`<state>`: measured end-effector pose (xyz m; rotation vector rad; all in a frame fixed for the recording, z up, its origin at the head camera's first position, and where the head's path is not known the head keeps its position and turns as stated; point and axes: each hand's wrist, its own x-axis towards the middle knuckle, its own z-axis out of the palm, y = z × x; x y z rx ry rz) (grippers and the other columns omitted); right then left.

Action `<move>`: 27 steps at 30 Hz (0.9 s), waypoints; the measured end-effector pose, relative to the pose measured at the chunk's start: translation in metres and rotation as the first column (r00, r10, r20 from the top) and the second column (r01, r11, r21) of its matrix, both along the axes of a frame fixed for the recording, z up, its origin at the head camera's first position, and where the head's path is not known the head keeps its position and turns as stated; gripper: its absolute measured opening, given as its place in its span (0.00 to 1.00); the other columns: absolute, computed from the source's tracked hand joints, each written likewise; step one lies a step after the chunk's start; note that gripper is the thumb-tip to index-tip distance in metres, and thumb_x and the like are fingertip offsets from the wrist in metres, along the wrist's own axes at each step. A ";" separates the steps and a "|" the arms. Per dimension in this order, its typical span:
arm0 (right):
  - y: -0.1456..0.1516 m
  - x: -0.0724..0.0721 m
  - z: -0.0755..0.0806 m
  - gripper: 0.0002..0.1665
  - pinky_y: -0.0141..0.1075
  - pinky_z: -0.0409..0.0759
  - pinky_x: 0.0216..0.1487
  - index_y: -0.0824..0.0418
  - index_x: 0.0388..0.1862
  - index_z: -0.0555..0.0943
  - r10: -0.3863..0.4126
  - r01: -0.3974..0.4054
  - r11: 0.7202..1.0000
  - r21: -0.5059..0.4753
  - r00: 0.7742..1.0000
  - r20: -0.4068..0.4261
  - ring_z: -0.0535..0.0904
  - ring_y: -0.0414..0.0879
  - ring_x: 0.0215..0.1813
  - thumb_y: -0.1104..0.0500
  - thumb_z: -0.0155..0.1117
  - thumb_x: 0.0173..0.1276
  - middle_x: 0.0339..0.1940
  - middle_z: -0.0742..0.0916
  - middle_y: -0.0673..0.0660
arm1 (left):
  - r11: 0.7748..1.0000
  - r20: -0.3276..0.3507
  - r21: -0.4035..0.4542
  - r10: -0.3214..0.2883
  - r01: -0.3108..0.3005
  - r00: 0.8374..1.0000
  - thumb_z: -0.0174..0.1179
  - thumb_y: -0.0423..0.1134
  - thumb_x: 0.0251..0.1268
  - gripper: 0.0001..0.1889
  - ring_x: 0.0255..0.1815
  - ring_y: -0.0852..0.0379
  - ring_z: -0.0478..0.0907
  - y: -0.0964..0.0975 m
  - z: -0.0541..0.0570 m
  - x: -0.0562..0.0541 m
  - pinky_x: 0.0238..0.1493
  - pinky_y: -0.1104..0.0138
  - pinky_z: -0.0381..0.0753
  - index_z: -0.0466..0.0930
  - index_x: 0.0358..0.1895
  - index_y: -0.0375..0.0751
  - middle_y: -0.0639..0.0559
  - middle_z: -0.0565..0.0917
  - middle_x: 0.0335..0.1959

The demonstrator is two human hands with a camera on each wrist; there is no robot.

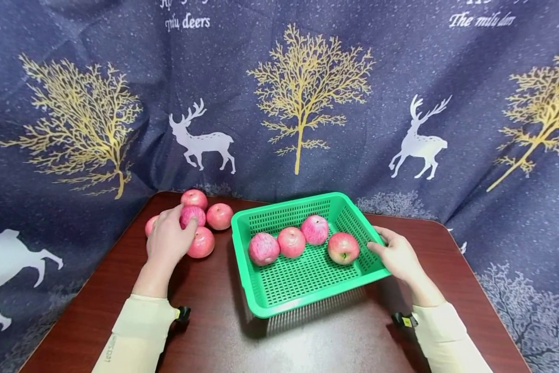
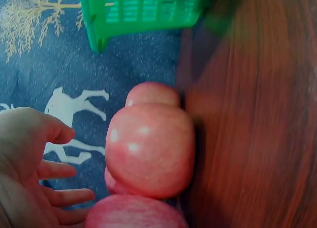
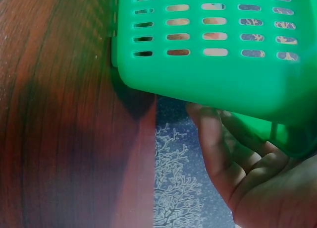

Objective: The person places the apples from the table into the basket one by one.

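A green plastic basket (image 1: 316, 296) stands on the table with several red apples in it, among them one apple (image 1: 343, 248) near its right end. My right hand (image 1: 400, 256) grips the basket's right rim; in the right wrist view the fingers (image 3: 210, 139) lie against the basket's edge. On the left, my left hand (image 1: 171, 235) reaches over a cluster of loose apples, thumb beside a dark pink apple (image 1: 193, 216). Its fingers (image 2: 74, 197) are spread and loosely bent near a striped apple (image 2: 136, 213), with a shiny apple (image 2: 151, 148) beyond.
Other loose apples lie around the left hand, including one apple (image 1: 219, 216) close to the basket's left side and another (image 1: 201, 243) in front. The dark wood table (image 1: 214, 321) ends at a blue curtain (image 1: 242, 93) printed with deer and trees.
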<state>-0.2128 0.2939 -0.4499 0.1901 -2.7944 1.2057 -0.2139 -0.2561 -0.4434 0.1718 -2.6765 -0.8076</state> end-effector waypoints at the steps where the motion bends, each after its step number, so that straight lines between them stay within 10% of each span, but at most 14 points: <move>1: 0.000 0.000 0.000 0.32 0.35 0.84 0.43 0.68 0.78 0.78 -0.001 0.001 1.000 0.000 1.000 0.000 0.90 0.49 0.43 0.59 0.69 0.80 0.59 0.91 0.68 | 1.000 0.004 -0.013 -0.001 0.001 1.000 0.57 0.49 0.81 0.32 0.74 0.25 0.72 -0.002 0.000 0.000 0.69 0.29 0.71 0.74 0.79 0.33 0.25 0.76 0.74; 20: 0.000 0.000 -0.001 0.32 0.35 0.85 0.43 0.69 0.78 0.77 0.006 -0.006 1.000 -0.004 1.000 0.002 0.91 0.49 0.42 0.60 0.69 0.81 0.58 0.91 0.68 | 0.991 0.146 -0.116 0.077 -0.060 0.986 0.59 0.47 0.76 0.32 0.73 0.16 0.61 -0.012 -0.008 0.001 0.57 0.24 0.74 0.74 0.76 0.30 0.14 0.65 0.72; 27: 0.000 -0.001 0.000 0.32 0.35 0.85 0.42 0.69 0.79 0.77 0.004 -0.004 1.000 -0.007 1.000 0.000 0.91 0.49 0.42 0.61 0.69 0.80 0.58 0.92 0.68 | 0.990 0.239 -0.112 0.110 -0.085 0.965 0.56 0.49 0.78 0.24 0.66 0.13 0.61 -0.017 -0.010 0.000 0.49 0.23 0.76 0.78 0.59 0.29 0.11 0.62 0.66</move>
